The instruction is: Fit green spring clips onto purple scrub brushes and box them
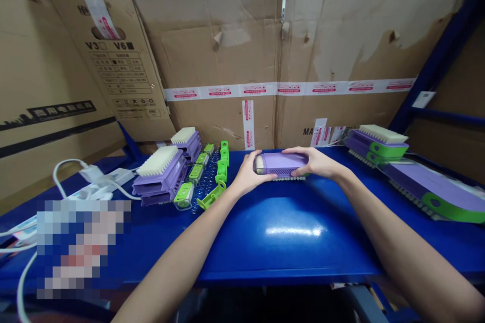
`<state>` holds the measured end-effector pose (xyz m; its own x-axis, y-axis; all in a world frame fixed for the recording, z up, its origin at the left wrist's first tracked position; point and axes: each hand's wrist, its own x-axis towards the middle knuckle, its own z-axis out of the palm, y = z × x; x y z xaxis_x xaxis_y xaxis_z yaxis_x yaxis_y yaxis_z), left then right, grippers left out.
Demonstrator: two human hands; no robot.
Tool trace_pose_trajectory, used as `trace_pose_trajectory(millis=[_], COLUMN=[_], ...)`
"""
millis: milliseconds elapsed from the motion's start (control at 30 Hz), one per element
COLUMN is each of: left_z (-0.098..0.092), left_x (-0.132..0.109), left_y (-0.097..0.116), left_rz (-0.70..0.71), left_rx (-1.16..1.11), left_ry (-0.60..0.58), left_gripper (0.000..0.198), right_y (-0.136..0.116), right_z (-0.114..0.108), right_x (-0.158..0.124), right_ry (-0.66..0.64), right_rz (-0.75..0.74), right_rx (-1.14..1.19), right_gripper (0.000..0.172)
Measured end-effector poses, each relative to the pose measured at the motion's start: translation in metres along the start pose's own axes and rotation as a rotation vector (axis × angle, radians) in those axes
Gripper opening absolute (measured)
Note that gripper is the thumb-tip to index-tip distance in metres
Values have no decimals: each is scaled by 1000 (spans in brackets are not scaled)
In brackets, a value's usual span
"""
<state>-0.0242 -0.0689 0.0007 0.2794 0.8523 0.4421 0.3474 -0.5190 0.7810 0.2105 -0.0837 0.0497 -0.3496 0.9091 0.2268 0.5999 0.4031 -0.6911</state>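
Both hands grip a purple brush (pixel 285 160) over the middle of the blue table, one at each end. My left hand (pixel 250 174) is closed around its left end, near a pale round part. My right hand (pixel 320 162) clasps the right end, with thumb and fingers on opposite edges. White bristles show below the brush's body, pointing down. Left of my left hand lie several bright green handle-like pieces (pixel 223 166), a row of dark coil springs (pixel 207 181) and green parts in clear housings (pixel 184 194).
Purple brush bodies with cream bristles (pixel 157 160) are stacked at the left. A white power strip (pixel 102 184) with cables lies beyond them. Purple-and-green brushes (pixel 439 186) lie at the right. Cardboard (pixel 212 50) walls the table's back; a blue frame post (pixel 435 50) rises at right.
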Motion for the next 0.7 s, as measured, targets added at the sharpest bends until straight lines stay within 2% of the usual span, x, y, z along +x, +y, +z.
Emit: trace_pose_trajectory(millis=[167, 433, 567, 700], left_z=[3, -3, -6, -8], left_x=[-3, 1, 4, 7], left_y=[6, 10, 14, 14], left_rz=[-60, -89, -69, -7], left_rx=[-11, -263, -313, -274], left_ry=[21, 108, 101, 104], left_gripper=[89, 93, 90, 79], right_y=[-2, -7, -5, -4], right_z=[5, 20, 23, 24], right_x=[1, 4, 6, 6], right_ry=[-6, 60, 77, 91], right_rz=[-8, 17, 51, 139], right_rx=[-32, 222, 339, 543], right_gripper=[68, 68, 74, 71])
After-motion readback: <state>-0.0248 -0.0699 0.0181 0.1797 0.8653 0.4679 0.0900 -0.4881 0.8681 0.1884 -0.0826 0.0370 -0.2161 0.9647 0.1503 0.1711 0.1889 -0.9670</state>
